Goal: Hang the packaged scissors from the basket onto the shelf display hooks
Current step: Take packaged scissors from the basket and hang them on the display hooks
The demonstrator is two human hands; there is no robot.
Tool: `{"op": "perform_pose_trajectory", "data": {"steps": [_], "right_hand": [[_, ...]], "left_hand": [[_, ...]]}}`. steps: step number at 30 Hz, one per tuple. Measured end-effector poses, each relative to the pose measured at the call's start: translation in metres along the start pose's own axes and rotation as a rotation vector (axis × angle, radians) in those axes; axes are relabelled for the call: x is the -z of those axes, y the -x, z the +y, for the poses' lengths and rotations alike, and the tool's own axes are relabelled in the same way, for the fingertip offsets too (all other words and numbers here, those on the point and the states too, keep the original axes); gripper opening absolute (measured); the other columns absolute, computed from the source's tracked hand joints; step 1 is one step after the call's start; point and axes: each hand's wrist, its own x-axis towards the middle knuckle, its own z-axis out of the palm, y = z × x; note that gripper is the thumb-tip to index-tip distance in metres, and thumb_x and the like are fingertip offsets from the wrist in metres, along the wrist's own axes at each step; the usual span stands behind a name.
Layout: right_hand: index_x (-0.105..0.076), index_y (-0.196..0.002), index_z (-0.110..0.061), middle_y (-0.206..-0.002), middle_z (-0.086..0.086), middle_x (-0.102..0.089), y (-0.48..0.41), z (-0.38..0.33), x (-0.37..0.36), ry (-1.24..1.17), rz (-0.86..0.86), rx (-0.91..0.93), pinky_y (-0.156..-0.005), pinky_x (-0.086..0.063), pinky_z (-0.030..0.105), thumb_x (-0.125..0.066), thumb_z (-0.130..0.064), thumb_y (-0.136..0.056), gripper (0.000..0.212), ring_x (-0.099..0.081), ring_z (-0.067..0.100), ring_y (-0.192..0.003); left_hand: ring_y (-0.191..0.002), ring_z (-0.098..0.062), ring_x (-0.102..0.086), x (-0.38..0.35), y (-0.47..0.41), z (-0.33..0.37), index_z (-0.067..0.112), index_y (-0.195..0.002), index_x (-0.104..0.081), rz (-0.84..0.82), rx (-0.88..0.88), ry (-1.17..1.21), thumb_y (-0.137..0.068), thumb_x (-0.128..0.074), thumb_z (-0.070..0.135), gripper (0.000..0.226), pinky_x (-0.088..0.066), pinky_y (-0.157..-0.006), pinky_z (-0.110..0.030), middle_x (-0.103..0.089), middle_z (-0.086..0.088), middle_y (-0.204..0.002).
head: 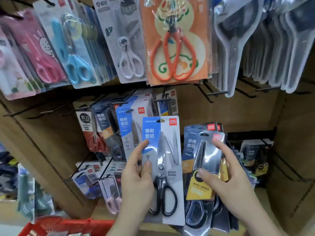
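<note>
Head view, left hand (136, 183): one; thumb on the front, fingers behind, gripping the lower left edge of the blue-and-white pack (163, 150).
Blue-and-white pack: one, holding black-handled scissors. It is upright in front of the middle row, just right of the matching packs (129, 123), with its hang hole below and apart from a hook tip.
Right hand (226, 183): one; thumb and fingers pinch the fanned dark packs (202, 150), just right of the blue-and-white pack.
Dark packs: three red corner logos show, so at least three; the exact count cannot be told.
Hooks (216, 93): black wire, several jutting from the cardboard backing (238, 113).
Upper row: five groups of hanging scissors, left to right: pink packs (42, 53), blue packs (75, 53), white packs (126, 48), orange packs (175, 43), clear packs (238, 40).
Middle row, left: one red pack (88, 130) in front, and beside it one grey-handled pack (105, 126).
Basket (68, 225): one, red, at the lower left edge; contents blurred.
</note>
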Motion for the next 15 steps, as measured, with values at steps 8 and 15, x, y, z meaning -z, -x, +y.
{"op": "perform_pose_trajectory", "data": {"steps": [8,15], "right_hand": [[-0.026,-0.124,-0.077,-0.114,-0.064,-0.037,-0.005,0.007,0.015,0.049,-0.046,-0.037,-0.081,-0.037,-0.001,-0.081,-0.018,-0.078,0.093,-0.035,-0.041,-0.1],[-0.023,-0.131,-0.077,-0.135,-0.003,-0.063,-0.001,0.014,0.018,-0.106,-0.074,-0.181,-0.104,-0.045,0.055,-0.091,-0.053,-0.047,0.111,-0.061,0.027,-0.122]], "left_hand": [[-0.113,-0.037,-0.06,0.017,-0.005,-0.002,0.045,-0.135,-0.048,-0.05,-0.033,-0.255,-0.099,-0.046,-0.002,0.059,-0.053,-0.096,-0.049,-0.06,0.001,-0.133],[-0.106,0.014,-0.056,0.033,-0.005,0.006,0.045,-0.127,-0.052,0.09,-0.182,-0.271,-0.097,-0.047,-0.008,0.061,-0.05,-0.093,-0.016,-0.056,0.022,-0.128]]}}
